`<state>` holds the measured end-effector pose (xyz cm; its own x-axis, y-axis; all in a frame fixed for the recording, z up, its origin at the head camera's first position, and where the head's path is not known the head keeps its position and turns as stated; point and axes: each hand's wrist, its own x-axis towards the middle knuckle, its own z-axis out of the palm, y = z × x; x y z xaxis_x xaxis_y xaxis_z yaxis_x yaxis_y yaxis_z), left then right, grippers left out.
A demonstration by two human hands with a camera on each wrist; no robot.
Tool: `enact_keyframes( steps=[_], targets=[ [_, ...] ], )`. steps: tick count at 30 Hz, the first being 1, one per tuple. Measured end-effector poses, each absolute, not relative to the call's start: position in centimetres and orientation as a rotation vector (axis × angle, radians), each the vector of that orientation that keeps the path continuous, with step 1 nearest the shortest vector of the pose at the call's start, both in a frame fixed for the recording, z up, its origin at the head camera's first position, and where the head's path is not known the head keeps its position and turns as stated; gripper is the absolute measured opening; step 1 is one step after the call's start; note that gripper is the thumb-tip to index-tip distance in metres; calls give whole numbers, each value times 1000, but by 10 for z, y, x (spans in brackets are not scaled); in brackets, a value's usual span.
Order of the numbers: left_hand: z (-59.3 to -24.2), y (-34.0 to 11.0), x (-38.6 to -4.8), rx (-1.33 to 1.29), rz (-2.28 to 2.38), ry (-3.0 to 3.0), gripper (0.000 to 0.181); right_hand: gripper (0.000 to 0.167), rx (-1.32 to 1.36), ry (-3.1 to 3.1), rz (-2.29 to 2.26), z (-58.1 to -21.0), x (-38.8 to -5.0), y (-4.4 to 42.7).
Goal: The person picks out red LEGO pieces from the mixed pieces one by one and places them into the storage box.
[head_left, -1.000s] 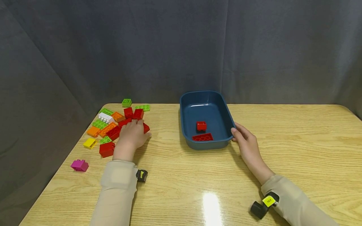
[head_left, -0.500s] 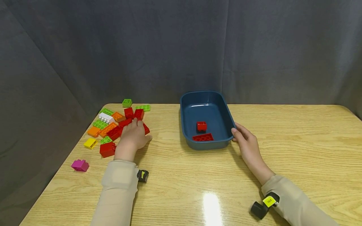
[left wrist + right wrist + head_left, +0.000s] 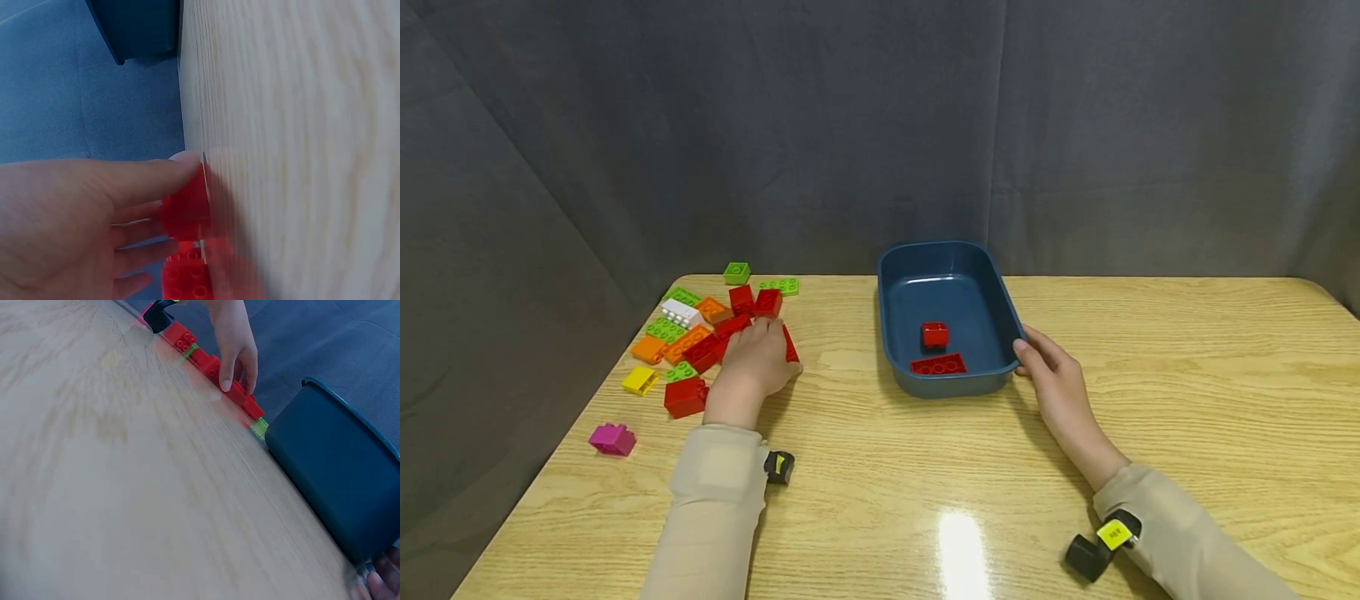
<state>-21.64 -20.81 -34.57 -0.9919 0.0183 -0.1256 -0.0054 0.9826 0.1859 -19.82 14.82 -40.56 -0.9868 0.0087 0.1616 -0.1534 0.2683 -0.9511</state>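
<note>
At the right side of the brick pile, my left hand [image 3: 752, 360] pinches a red brick [image 3: 791, 345] between thumb and fingers; much of that brick is behind the hand. In the left wrist view the thumb lies on the end of the red brick [image 3: 187, 209], which is low at the table surface. My right hand [image 3: 1060, 392] grips the near right corner of a blue bin [image 3: 947, 385], thumb at the rim. Inside the bin lie a small red brick [image 3: 935, 335] and a longer red brick [image 3: 937, 365].
Around the left hand are a red brick [image 3: 685, 397], a white brick [image 3: 681, 313], an orange brick [image 3: 648, 349], a yellow brick [image 3: 640, 381] and several green ones. A magenta brick [image 3: 612, 439] sits apart, nearer the front. A grey curtain [image 3: 820, 142] hangs behind the table.
The left thumb has closed in toward the fingers, and the red brick under that hand has turned. The right hand and the bin stay where they were.
</note>
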Motion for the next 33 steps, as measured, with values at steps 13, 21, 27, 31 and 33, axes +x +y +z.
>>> enact_keyframes(
  steps=[13, 21, 27, 31, 33],
  targets=[
    [-345, -207, -214, 16, 321, 2981, 75, 56, 134, -2386, 1822, -404, -197, 148],
    [-343, -206, -214, -4, 342, 2956, 77, 56, 126, -2390, 1822, -405, -198, 148],
    [-343, -203, -215, -9, 335, 2987, 78, 57, 137, -2388, 1819, -406, -200, 148],
    [-341, -200, -215, 1, 322, 3001, 76, 56, 137, -2381, 1827, -404, -199, 148],
    [-339, -197, -215, 13, 319, 2997, 74, 55, 134, -2378, 1833, -404, -198, 148]
  ],
)
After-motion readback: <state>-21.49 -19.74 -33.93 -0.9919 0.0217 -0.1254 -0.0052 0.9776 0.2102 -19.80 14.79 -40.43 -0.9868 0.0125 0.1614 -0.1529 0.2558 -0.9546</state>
